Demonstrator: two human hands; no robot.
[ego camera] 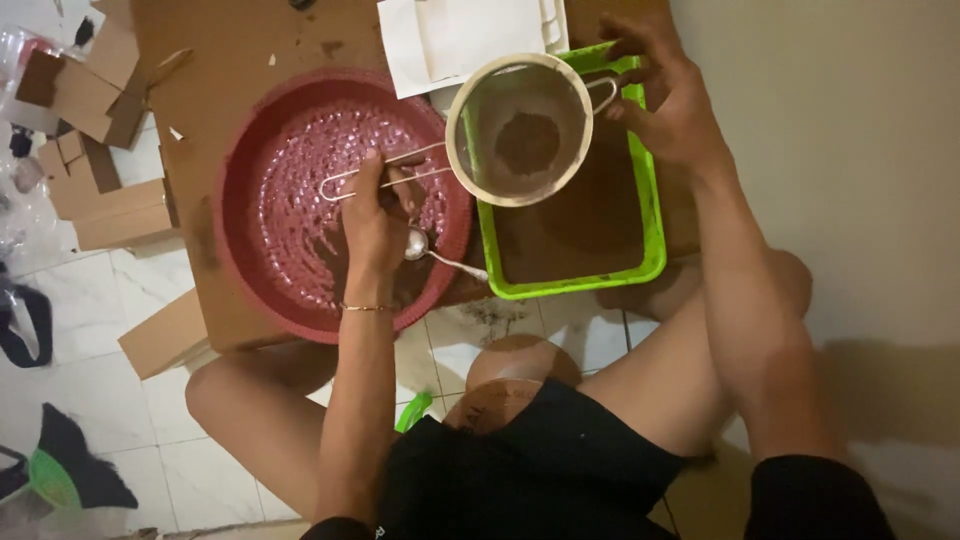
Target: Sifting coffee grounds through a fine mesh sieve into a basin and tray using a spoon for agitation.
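Left hand (378, 215) grips sieve (520, 128) handle plus spoon (420, 245); right hand (668, 100) steadies far rim, keeping brown powder above green tray (650, 210), beside red basin (240, 200).

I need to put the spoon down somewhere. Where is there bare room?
Bare cardboard sheet above the red basket, left of the white papers. Crowded: sieve over green tray, left hand, right hand.

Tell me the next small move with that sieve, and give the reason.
Probably shake or tap the sieve gently over the green tray. A clump of brown powder sits in its mesh, the left hand grips the wire handle along with a spoon, and the right hand steadies the far rim.
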